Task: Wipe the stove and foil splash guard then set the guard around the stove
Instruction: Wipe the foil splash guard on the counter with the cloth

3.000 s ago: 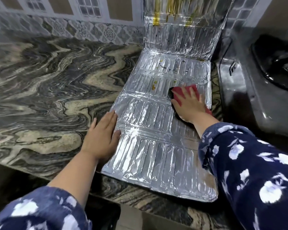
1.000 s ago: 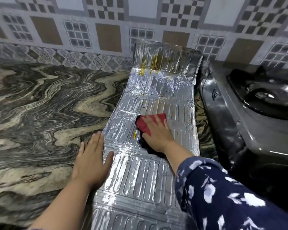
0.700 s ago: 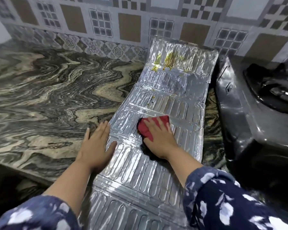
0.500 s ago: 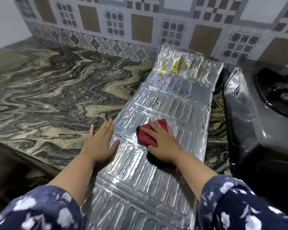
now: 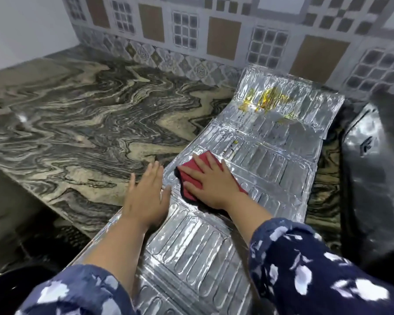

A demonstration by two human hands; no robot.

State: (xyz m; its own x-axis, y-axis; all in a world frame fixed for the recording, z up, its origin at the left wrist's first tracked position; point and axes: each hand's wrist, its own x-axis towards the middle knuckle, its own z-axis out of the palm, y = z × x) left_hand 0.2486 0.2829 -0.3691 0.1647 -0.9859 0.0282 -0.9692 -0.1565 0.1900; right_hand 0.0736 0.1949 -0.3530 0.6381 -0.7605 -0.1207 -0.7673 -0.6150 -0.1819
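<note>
Both hands lie flat: left hand (image 5: 146,198) pins the guard (image 5: 255,178) to the table (image 5: 77,123) near its front edge, while right hand (image 5: 214,185), fingers straight, presses the cloth (image 5: 191,176) on it.

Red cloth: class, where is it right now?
In the head view, the red cloth lies mid-frame on the foil splash guard, pressed under the right hand.

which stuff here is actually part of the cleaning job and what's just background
Part of the job:
- foil splash guard, flat on the counter, yellow stains at its far end
- red cloth under the right hand
- left hand steadying the guard's edge
- stove

Just there:
- marble counter
- tiled wall
</note>
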